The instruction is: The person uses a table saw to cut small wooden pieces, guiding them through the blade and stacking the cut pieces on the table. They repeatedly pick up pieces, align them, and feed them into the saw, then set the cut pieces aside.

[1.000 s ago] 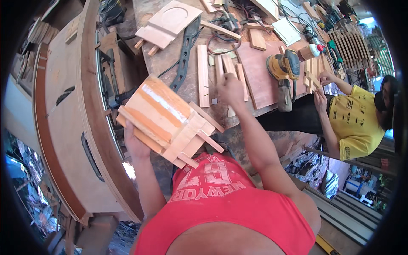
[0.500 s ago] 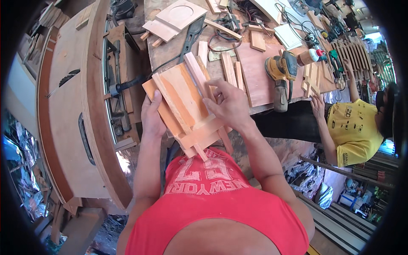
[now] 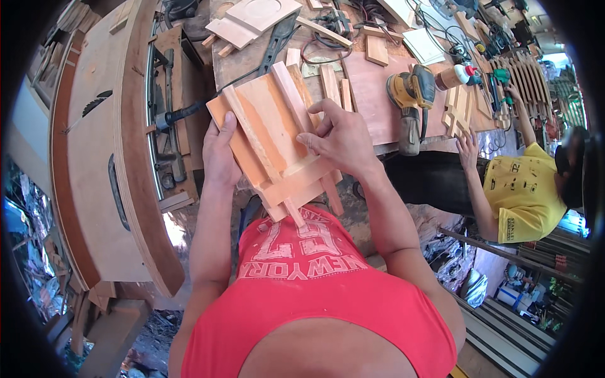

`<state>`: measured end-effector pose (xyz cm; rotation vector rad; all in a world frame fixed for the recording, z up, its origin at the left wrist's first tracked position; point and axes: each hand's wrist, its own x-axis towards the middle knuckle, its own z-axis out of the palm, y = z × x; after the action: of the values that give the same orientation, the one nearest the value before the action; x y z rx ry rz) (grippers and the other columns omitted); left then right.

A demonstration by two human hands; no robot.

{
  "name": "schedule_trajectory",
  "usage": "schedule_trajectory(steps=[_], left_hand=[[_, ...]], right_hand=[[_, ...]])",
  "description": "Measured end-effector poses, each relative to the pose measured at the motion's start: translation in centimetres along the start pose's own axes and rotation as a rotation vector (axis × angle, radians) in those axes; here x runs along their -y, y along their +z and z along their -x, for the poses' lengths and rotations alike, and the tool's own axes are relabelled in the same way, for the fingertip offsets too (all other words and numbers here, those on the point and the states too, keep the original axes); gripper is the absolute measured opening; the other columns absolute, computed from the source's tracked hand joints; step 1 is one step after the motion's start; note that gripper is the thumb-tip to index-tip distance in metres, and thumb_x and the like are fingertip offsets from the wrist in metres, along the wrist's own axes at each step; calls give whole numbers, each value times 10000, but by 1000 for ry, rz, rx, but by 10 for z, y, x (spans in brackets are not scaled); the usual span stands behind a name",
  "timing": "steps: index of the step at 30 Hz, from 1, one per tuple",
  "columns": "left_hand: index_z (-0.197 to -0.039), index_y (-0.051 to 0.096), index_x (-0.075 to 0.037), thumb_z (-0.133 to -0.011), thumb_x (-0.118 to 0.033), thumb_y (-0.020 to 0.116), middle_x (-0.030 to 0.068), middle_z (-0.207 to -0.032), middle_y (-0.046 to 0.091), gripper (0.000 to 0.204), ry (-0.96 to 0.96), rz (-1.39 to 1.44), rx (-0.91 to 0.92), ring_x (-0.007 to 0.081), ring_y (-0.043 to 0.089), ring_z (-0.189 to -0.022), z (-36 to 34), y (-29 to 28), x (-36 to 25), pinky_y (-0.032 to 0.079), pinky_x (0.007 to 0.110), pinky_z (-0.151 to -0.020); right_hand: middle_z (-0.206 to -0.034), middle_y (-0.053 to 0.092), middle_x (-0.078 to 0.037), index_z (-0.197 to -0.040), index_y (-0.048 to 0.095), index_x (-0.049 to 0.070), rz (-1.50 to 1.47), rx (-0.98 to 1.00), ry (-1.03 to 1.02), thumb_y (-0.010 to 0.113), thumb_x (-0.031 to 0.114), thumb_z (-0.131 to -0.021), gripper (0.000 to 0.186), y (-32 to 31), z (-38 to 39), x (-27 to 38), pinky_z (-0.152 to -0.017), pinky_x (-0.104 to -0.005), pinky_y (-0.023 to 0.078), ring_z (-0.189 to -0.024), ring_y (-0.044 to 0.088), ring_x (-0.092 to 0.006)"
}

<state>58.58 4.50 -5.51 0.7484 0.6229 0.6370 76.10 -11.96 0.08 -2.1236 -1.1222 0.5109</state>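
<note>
I hold a wooden assembly (image 3: 255,148) of orange-stained board with lighter rails and crosspieces, tilted over the bench's front edge. My left hand (image 3: 220,151) grips its left edge, thumb along the face. My right hand (image 3: 334,135) has bent fingers on a pale pinkish strip (image 3: 285,88) lying along the board's right side, the thumb lower down near it. Just beyond, loose wooden strips (image 3: 328,82) lie on the bench beside a pink plywood sheet (image 3: 372,120).
A table saw (image 3: 94,189) stands at my left. On the workbench (image 3: 233,63) are a yellow sander (image 3: 416,91), a glue bottle (image 3: 447,77), cords and wood pieces. At right a co-worker (image 3: 520,189) in yellow has one hand near lattice pieces (image 3: 457,113), the other at green tools.
My right hand has come from the bench strips onto the assembly, where a pinkish strip now lies. The assembly has turned more upright and risen. The co-worker's far hand has moved toward the green tools.
</note>
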Motion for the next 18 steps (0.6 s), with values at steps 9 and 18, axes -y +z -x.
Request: schedule_trajectory(steps=[9, 18], left_hand=[[-1513, 446, 5, -1131, -260, 507, 164, -1450, 603, 469, -56, -33, -11, 288, 641, -1300, -11, 7, 4, 550, 444, -1095], [-1511, 448, 8, -1126, -252, 521, 161, -1433, 617, 470, -112, -42, 14, 290, 650, -1288, -21, 19, 11, 553, 441, -1090]], right_hand=[[-810, 765, -141, -1169, 680, 35, 13, 102, 141, 890, 319, -781, 524, -7, -11, -7, -732, -439, 586, -775, 761, -313], [-675, 687, -56, -1100, 677, -23, -54, 85, 163, 902, 263, -833, 451, -12, -15, -24, -566, -325, 491, -603, 648, -124]])
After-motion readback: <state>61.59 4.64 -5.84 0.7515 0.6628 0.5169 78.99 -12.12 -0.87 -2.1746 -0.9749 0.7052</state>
